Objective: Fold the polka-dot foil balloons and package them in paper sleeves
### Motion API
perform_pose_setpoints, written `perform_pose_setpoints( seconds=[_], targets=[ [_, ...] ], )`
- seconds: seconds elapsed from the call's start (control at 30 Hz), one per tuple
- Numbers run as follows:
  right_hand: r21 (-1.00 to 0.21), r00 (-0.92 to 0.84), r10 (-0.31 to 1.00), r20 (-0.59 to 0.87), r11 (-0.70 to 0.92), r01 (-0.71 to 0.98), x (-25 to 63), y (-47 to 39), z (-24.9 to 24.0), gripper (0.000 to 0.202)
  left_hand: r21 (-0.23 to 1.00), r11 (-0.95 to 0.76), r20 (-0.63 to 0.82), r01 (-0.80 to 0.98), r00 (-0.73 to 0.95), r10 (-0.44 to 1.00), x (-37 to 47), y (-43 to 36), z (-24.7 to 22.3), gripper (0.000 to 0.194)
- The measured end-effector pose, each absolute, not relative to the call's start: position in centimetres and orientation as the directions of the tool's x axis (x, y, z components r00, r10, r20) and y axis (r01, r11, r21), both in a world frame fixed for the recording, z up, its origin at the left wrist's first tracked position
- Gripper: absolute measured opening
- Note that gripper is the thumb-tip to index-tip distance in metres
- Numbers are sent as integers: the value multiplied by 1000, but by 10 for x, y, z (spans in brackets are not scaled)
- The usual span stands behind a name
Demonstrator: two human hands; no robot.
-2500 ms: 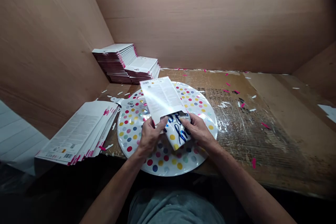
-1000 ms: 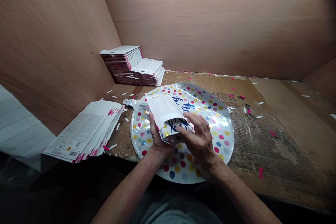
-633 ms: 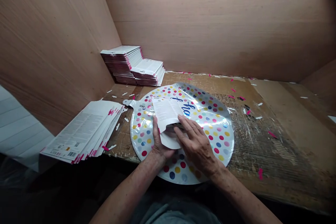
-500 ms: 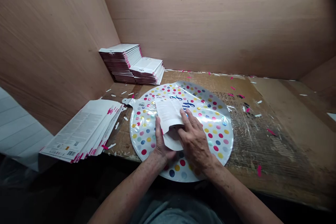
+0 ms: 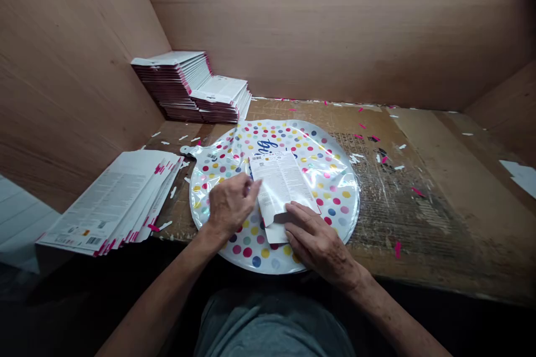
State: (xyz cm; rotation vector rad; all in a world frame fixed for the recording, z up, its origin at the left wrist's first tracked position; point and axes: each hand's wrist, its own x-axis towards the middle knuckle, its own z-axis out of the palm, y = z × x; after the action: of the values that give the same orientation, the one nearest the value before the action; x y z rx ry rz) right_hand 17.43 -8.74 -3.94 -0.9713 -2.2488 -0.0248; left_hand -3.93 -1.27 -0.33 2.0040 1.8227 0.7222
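Note:
A white printed envelope (image 5: 282, 181) lies on a round foil balloon (image 5: 335, 195) with coloured dots and blue lettering. The flap at the envelope's near end stands partly open. My right hand (image 5: 316, 240) rests on that near end, fingers stretched out over the flap's edge. Just left of the envelope is my left hand (image 5: 230, 203), its fingers curled in and the thumb pointing toward the envelope; what it holds, if anything, is too small to name.
A fanned pile of printed envelopes (image 5: 111, 201) lies at the left edge of the cardboard-covered table (image 5: 419, 212). Tall stacks of envelopes (image 5: 184, 92) stand in the back left corner. Pink and white scraps are scattered about. Wooden panels rise behind and at the sides.
My left hand has let go of the envelope and moved left, its fingers now curled. The envelope, bent and held up before, now lies flatter on the balloon. The view has shifted slightly.

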Motion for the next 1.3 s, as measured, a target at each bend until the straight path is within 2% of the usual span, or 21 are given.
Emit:
perform_pose_setpoints(
  seconds=[0.03, 0.1, 0.17, 0.33, 0.57, 0.83, 0.97, 1.13, 1.3],
  targets=[
    [-261, -467, 647, 603, 713, 650, 178, -89, -40, 16, 552, -280, 219, 785, 188, 957, -30, -10, -11, 38],
    [-291, -395, 671, 627, 673, 680, 187, -89, -41, 16, 544, -497, 268, 676, 422, 866, -13, -7, -30, 42],
    [-285, -353, 704, 616, 617, 734, 196, -88, -40, 15, 539, -560, 249, 629, 516, 820, -2, -6, -47, 44],
    [-154, -477, 741, 473, 603, 783, 204, -81, -36, 18, 523, -592, 217, 612, 576, 788, -3, -6, -58, 44],
    [25, -659, 623, 422, 718, 695, 198, -78, -35, 23, 450, -613, 161, 650, 616, 771, -5, -9, -51, 46],
    [94, -661, 631, 406, 690, 717, 190, -73, -37, 22, 450, -600, 155, 662, 604, 782, -3, -10, -48, 45],
    [90, -655, 632, 414, 688, 720, 192, -76, -39, 22, 447, -607, 185, 657, 596, 781, -2, -13, -50, 44],
    [84, -662, 656, 364, 684, 724, 191, -75, -39, 24, 392, -624, 185, 676, 607, 773, -1, -16, -49, 44],
    [157, -655, 690, 306, 642, 750, 188, -73, -35, 19, 337, -632, 176, 698, 613, 771, 2, -18, -49, 44]
  ],
)
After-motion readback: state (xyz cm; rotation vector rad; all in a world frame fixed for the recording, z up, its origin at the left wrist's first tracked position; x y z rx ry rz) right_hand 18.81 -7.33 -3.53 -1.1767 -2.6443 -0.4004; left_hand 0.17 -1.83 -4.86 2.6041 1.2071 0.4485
